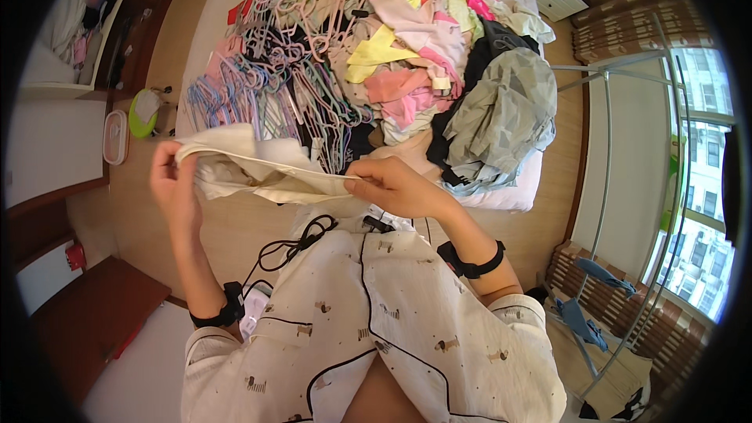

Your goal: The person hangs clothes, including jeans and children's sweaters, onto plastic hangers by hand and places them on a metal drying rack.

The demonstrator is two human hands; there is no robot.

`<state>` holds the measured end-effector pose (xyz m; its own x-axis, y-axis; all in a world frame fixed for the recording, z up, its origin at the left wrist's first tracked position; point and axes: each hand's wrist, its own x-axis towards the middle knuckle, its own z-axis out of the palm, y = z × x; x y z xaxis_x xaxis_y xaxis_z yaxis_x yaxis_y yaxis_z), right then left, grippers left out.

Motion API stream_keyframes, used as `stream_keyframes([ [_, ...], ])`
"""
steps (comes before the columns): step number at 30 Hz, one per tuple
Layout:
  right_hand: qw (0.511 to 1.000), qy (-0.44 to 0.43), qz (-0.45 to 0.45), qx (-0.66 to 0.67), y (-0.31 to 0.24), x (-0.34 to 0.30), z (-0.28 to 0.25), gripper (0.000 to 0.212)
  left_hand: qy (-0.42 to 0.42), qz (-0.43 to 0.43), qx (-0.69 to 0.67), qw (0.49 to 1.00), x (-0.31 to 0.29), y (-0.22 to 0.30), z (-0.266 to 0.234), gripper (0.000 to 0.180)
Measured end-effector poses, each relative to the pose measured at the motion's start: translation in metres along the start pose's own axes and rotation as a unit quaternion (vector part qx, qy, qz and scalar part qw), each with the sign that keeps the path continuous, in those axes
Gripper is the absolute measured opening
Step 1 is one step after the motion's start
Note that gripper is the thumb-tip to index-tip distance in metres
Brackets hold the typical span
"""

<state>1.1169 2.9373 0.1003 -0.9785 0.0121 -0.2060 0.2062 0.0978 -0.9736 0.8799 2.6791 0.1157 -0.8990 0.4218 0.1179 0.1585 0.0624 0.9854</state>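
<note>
Now the person stands at the foot of a bed [517,194] and holds a cream cloth [258,168] out in front of the chest. The left hand [174,180] has its fingers closed around one end of the cloth, where it bunches up. The right hand [395,186] pinches the other end, with the thumb on top and the fingers pressed together under the edge. The cloth hangs between both hands, just above the near end of the bed. It looks soft and light, and it sags and folds in the middle, so it will likely flop if only one hand holds it. Its edge looks like the best place to hold, one hand near each end, as the hands do now. On the bed lies a big heap of clothes [423,70] in pink, yellow, white and peach. A grey-green garment [505,110] lies on the right side of the heap. Beside the heap, on the left, is a pile of thin hangers [266,86] in pink, blue and purple. A metal drying rack [619,188] stands by the window on the right. On the floor at the left sit a long clear box with a pink rim [115,137] and a round green thing [142,112]. No labels or signs can be made out.
</note>
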Motion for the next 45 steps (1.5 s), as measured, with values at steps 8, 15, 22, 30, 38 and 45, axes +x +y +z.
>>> stream_keyframes([
  [8,0.992,0.083,0.051,0.078,0.099,0.081,0.027,0.021,0.025,-0.069,0.089,0.993,0.026,-0.086,0.004,0.012],
  [15,0.97,0.132,0.202,0.015,0.292,0.149,0.05,0.024,-0.024,-0.233,0.053,0.971,0.025,-0.224,0.013,0.012],
  [22,0.881,0.217,0.343,0.242,0.275,0.177,0.05,0.07,-0.016,-0.24,0.038,0.97,0.018,-0.227,0.013,0.01],
  [30,0.908,0.186,0.332,0.177,0.284,0.185,0.042,0.022,-0.012,-0.229,0.063,0.971,0.014,-0.21,-0.001,0.01],
  [38,0.919,0.263,0.267,0.119,0.286,0.189,0.031,0.015,-0.009,-0.253,0.009,0.967,0.027,-0.202,-0.005,0.01],
  [45,0.922,0.248,0.263,0.139,0.249,0.197,-0.029,0.033,0.0,-0.22,0.001,0.975,0.052,-0.176,0.008,0.007],
])
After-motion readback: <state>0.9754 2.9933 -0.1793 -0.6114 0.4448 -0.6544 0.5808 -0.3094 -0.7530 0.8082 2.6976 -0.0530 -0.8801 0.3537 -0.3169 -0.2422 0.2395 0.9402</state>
